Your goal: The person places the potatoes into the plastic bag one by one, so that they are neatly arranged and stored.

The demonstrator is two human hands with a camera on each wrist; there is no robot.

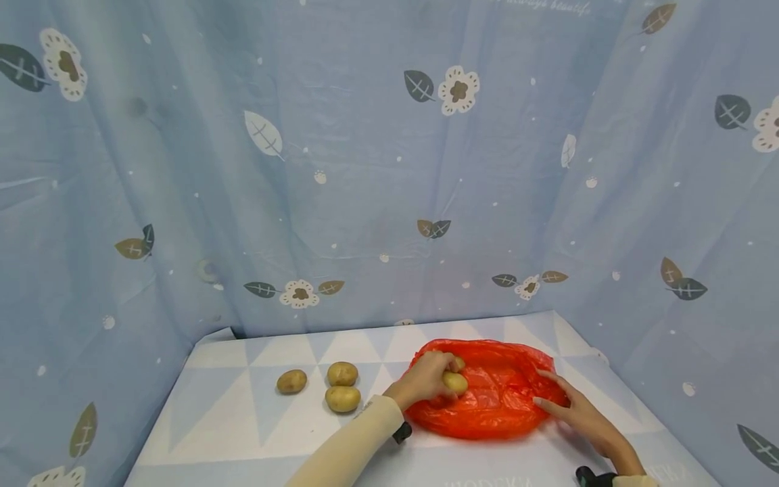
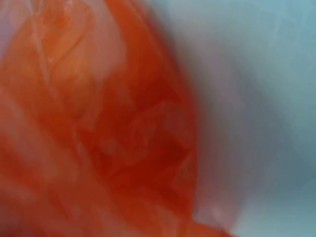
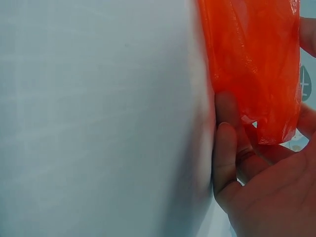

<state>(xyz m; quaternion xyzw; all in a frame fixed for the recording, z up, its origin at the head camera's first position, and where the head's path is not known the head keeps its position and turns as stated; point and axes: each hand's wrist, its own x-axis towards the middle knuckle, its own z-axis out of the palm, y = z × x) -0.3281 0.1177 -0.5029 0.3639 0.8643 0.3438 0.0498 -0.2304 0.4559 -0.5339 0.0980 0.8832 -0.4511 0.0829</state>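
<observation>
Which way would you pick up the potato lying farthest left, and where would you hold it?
I'd come straight down from above on the leftmost potato, gripping round its middle, thumb on the near side and fingers on the far. It looks longer left to right, so that grip should span its narrower width. A gap separates it from the nearest potato, leaving finger room.

Blue leaf-and-flower-print curtain (image 1: pixel 365 182) around a pale triangle-patterned tabletop (image 1: pixel 231 419)

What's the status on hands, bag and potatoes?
Left hand grips potato inside red bag; right hand touches bag's right side. Three loose potatoes on table, left of bag. Nothing visibly blocking either hand.
</observation>
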